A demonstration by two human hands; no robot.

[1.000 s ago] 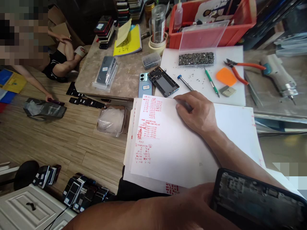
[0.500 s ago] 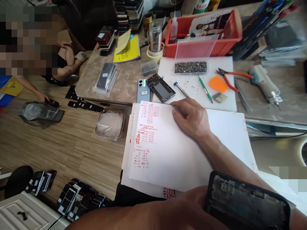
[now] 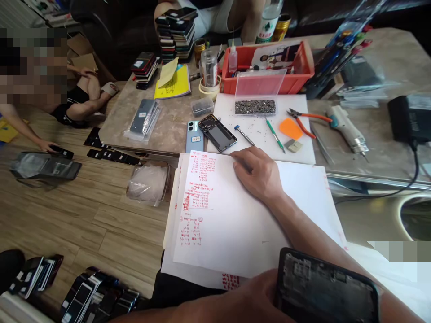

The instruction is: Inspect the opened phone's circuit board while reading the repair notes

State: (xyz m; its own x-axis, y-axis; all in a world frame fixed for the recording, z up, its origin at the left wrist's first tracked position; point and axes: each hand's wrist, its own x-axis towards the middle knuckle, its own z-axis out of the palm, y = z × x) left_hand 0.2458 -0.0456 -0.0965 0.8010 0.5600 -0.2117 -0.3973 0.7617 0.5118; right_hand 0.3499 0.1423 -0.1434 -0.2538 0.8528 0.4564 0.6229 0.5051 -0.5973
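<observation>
White paper sheets, marked with red handwriting down their left part, lie stacked at the near edge of the worktop. The right hand rests on the top sheet near its far edge, fingers curled together and pressing on the paper. The left hand, low in view, grips an opened phone body by its left edge, above the sheets' near corner.

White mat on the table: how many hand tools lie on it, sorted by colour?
Green screwdriver: 1
Blue-tipped screwdriver: 1
Orange-handled pliers: 1
Orange scraper: 1
Total: 4, all on the white mat.
</observation>
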